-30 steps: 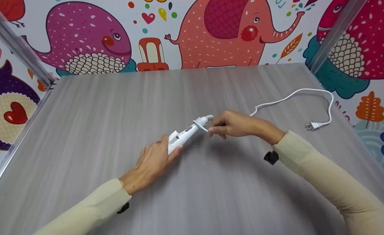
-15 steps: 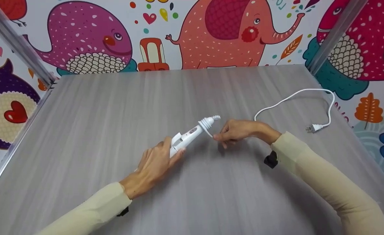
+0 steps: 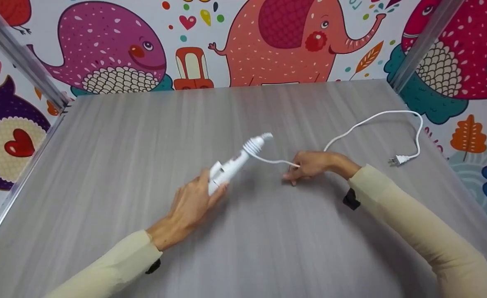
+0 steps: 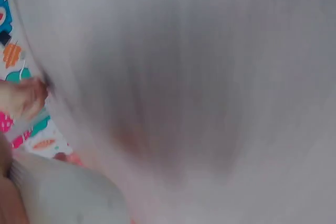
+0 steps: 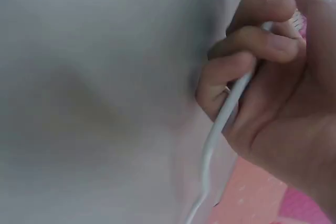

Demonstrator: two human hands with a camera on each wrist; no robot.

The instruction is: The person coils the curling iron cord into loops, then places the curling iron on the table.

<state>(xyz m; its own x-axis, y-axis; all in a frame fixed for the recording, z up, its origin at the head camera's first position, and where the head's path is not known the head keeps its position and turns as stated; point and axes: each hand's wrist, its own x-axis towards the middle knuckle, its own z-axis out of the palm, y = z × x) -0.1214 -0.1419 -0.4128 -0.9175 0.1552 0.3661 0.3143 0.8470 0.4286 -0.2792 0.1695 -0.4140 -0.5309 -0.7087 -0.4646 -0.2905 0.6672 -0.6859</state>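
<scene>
left hand (image 3: 188,203): closed round the end of the white appliance (image 3: 231,170) away from its cord, thumb on the near side, fingers over the far side; that end is mostly hidden under the hand.
why gripped there: probably to steady the body while leaving the corded end free.
white appliance: left of the right hand, over the middle of the counter (image 3: 144,136), slanting away toward the right; its shadow suggests it is held clear of the surface.
loops (image 3: 251,147): several turns of cord packed close round the corded end, presumably to keep slack together.
right hand (image 3: 308,164): curled rather than spread; the right wrist view shows fingers folded over the white cord (image 5: 220,111), which runs across the palm.
why held apart from the appliance: likely to keep the stretch from the loops clear of the body; this stretch bends gently, so it does not look taut.
loose cord: beyond the right hand it arcs across the counter's right side and turns back to the plug (image 3: 401,159).
plug: lies near the right edge, prongs facing left, well apart from both hands, seemingly just where the cord's free end fell.
</scene>
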